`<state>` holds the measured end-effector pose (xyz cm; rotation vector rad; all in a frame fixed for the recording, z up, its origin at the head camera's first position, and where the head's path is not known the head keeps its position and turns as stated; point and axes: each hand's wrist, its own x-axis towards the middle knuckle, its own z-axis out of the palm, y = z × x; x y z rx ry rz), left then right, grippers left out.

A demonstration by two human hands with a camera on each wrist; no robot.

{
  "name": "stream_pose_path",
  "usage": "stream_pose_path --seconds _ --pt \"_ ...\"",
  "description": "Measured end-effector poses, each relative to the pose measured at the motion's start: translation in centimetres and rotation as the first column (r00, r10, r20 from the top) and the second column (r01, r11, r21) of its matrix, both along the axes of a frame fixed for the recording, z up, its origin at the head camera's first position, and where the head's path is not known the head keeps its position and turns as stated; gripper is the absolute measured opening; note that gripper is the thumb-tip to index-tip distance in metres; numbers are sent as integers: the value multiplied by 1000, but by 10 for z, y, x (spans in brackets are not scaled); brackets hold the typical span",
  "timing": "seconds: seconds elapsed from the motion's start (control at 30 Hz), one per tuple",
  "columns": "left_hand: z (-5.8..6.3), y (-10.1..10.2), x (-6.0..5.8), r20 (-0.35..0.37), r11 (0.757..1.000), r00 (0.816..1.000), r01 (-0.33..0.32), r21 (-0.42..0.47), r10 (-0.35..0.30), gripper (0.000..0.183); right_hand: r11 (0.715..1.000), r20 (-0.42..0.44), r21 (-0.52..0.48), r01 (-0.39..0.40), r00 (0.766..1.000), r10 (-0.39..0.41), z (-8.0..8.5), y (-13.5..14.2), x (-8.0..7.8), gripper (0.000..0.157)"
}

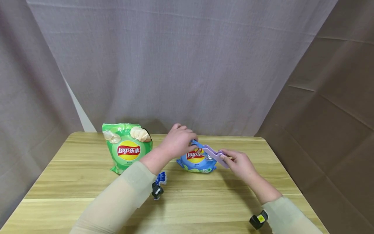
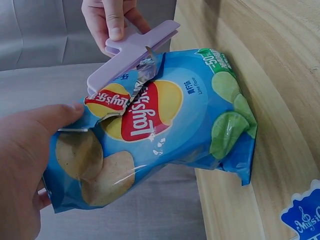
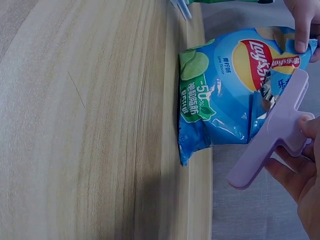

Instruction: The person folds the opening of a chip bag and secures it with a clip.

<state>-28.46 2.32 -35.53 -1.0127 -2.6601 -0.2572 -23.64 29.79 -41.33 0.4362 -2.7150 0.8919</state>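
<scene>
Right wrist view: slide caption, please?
Right hand pinches a purple clip at the blue Lay's bag held by the left hand.

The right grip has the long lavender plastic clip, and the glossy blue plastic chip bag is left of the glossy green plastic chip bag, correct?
Not the order: in the head view, the blue chip bag is right of the green chip bag. The right grip does hold the lavender clip.

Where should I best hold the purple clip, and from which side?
Probably by the short handle of the clip, from the right, where the right hand pinches it: the handle stands out mid-length, away from the blue bag, leaving the long bars free.
</scene>
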Motion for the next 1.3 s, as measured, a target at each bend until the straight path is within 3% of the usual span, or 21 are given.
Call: stream_pose_path --seconds 0.23,0.57,0.97,1.3 --pt "-2 4 -1 -18 1000 1000 2 -18 -2 28 1000 -5 7 -9 1000 9 0 0 0 27" --pt "-5 12 3 -109 1000 994 -22 -10 21 17 1000 -14 -10 -19 1000 19 -1 -1 0 25" --pt "-5 14 4 -93 999 996 0 -45 -4 25 1000 -10 16 -24 1000 24 -1 -2 1 27" --pt "-9 17 3 -144 999 989 11 -31 -15 15 999 -61 28 -38 997 40 -4 -4 1 24"
